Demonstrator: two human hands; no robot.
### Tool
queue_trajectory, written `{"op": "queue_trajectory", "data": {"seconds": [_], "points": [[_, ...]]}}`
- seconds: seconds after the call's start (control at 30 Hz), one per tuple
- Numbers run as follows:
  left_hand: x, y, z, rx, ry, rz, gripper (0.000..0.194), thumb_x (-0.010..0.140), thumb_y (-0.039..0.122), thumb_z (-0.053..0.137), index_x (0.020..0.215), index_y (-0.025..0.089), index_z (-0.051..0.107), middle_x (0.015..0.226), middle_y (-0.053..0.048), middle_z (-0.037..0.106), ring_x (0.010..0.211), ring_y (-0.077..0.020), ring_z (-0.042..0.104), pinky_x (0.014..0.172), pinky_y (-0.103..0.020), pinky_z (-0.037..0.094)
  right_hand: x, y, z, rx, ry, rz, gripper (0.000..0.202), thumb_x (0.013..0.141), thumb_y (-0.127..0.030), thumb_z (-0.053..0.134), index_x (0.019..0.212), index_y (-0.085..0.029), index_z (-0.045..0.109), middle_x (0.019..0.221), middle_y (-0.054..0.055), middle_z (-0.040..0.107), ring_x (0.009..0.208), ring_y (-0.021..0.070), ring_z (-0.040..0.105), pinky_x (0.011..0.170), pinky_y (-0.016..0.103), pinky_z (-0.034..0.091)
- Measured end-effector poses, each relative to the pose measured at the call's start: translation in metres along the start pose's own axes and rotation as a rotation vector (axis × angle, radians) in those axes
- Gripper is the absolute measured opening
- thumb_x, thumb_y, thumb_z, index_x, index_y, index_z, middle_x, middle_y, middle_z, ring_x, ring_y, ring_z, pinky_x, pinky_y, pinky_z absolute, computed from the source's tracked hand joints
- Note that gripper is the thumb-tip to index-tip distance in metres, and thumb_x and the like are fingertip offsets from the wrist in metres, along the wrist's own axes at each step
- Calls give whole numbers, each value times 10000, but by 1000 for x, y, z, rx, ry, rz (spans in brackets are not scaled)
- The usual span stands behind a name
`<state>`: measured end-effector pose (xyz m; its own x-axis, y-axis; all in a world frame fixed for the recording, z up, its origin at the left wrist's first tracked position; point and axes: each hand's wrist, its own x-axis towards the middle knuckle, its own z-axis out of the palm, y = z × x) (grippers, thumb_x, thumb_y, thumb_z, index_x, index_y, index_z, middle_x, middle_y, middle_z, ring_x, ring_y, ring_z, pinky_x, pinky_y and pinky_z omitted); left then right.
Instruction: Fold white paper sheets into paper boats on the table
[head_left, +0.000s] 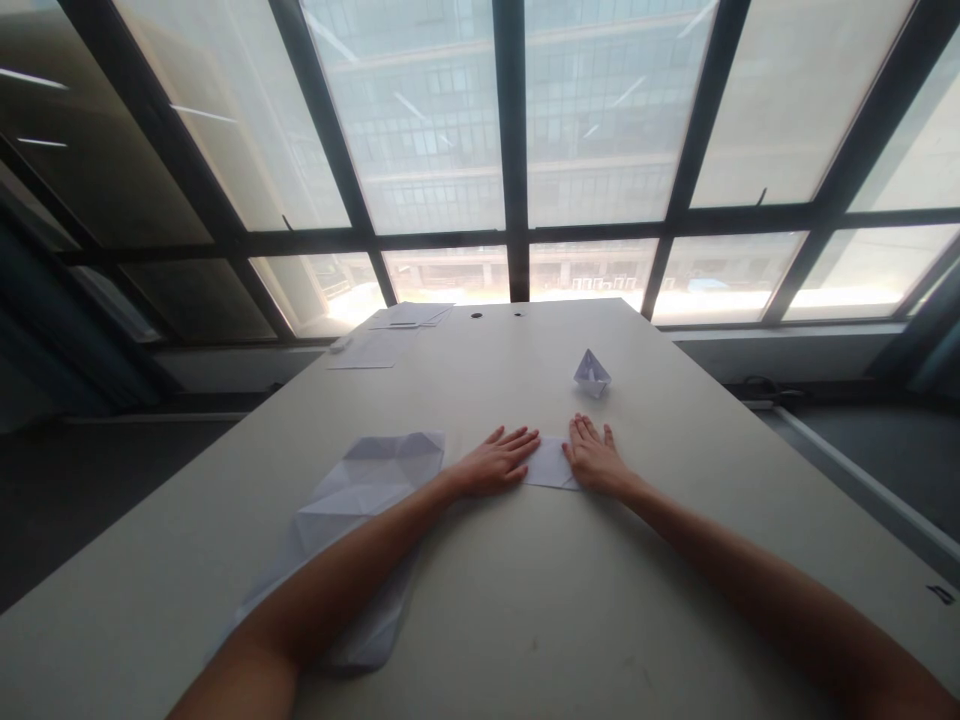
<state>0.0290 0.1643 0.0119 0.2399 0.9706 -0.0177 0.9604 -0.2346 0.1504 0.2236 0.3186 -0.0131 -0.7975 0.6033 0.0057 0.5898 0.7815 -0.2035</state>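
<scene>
Paper packet (550,463), white, one: folded flat, lying between the left and right edges of the bench (487,600); we judge it part-folded, what folds remain we cannot tell. Paper boat (592,374), one: complete by our reckoning, standing beyond, nearer the right edge. Creased sheet (375,490), one: opened out, toward the left edge, partly hidden by our left forearm (360,572). Left hand (491,463): grip flat, slightly spread, at the packet's left end. Right hand (596,459): grip likewise flat, over its right end; neither pinches.
</scene>
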Motion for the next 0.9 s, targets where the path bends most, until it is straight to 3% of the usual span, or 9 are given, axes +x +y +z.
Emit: {"op": "queue_trajectory", "data": {"seconds": [0.1,0.17,0.3,0.5,0.67,0.9], "points": [[0,0,0,-7,-5,-2,600,1022,438,271,1553,293,33,1606,-5,89,1485,-216,64,1186,-469,0,-1,-2,-1,-3,94,-78,593,982,-318,228,1522,-76,217,1600,156,115,1480,269,30,1165,551,16],[1,0,1,-4,-4,-6,601,1020,446,275,1553,297,43,1606,2,87,1486,-222,45,1186,-472,4,-2,-3,-4,15,147,-244,578,972,-278,269,1524,-110,237,1603,120,138,1482,234,27,1183,498,31],[2,-1,2,4,-6,-16,619,1011,489,284,1553,295,54,1604,2,105,1486,-227,20,1188,-467,20,-4,-5,-9,109,61,-527,584,985,-368,318,1530,-172,241,1581,77,244,1470,185,142,1194,419,114],[4,1,2,-18,8,-98,651,982,618,244,1543,352,49,1602,28,123,1485,-247,33,1174,-520,15,-3,-5,-10,168,11,-540,617,988,-445,326,1536,-183,216,1572,73,259,1460,206,190,1191,442,129],[5,1,3,-23,19,-183,699,962,659,227,1550,307,84,1602,-9,129,1485,-254,49,1174,-514,26,-4,-6,-10,149,-1,-519,630,991,-463,306,1542,-184,182,1577,73,236,1464,219,174,1188,457,126],[5,-1,0,-95,64,-297,562,1009,554,140,1497,333,312,1579,13,242,1479,-228,121,1170,-525,78,-5,-8,-11,126,-2,-492,608,995,-475,286,1519,-165,275,1575,91,242,1463,222,180,1186,457,118]]}}
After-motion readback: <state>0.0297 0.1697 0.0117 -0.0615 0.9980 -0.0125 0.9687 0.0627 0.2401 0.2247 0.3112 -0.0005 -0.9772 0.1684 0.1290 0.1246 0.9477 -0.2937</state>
